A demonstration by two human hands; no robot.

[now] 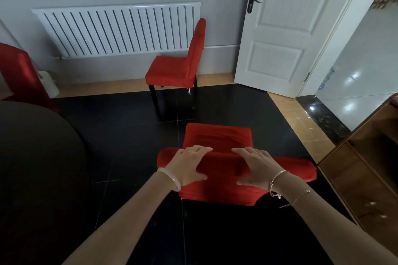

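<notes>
Both forearms reach from the bottom edge to the red-covered chair [223, 164], which stands on the black floor [120, 135] directly below the camera, seat pointing away. Left hand [189, 164] and right hand [256, 166] grip the top of its backrest, with fingers curled over the far side and thumbs on the near side. Its cover is plain red fabric, creased across the seat. A second chair [172, 71] with a matching cover stands well apart, by the radiator [120, 30].
</notes>
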